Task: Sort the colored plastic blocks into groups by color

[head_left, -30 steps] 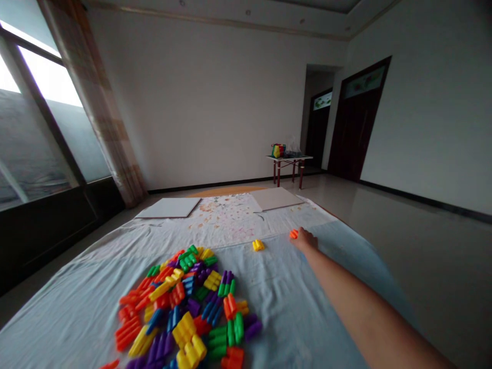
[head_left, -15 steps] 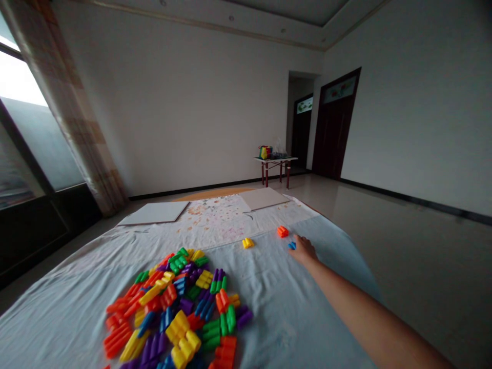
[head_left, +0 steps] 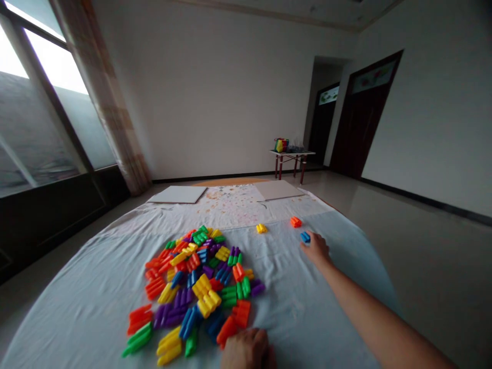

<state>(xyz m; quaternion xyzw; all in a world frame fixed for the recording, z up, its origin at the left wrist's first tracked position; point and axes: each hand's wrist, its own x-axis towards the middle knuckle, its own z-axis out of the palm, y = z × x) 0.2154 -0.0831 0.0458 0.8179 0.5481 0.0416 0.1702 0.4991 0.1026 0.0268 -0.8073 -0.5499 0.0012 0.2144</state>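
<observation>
My right hand (head_left: 318, 248) reaches out over the blue cloth, beside a small blue toy block (head_left: 305, 237). Thumb and fingers are apart, and the block lies at their tips, mostly uncovered. Just beyond it sits an orange block (head_left: 295, 222), with a yellow block (head_left: 261, 228) farther left. At the bottom edge my left hand (head_left: 246, 349) is curled, knuckles up, next to an orange block (head_left: 227, 330) at the pile's near side. Its fingertips are hidden, so what it may hold does not show. A pile of colourful ribbed blocks (head_left: 207, 297) spreads left of centre.
The round table wears a light blue cloth (head_left: 96, 287) with a floral part behind. Two flat boards lie at the far side, a white one (head_left: 179, 194) and a beige one (head_left: 279, 189). A small table (head_left: 292, 152) with a colourful bag stands by the wall.
The view has shifted, showing more of the near pile. My left hand has come into view at the bottom. The right hand's fingers have drawn back slightly, uncovering more of the blue block.
</observation>
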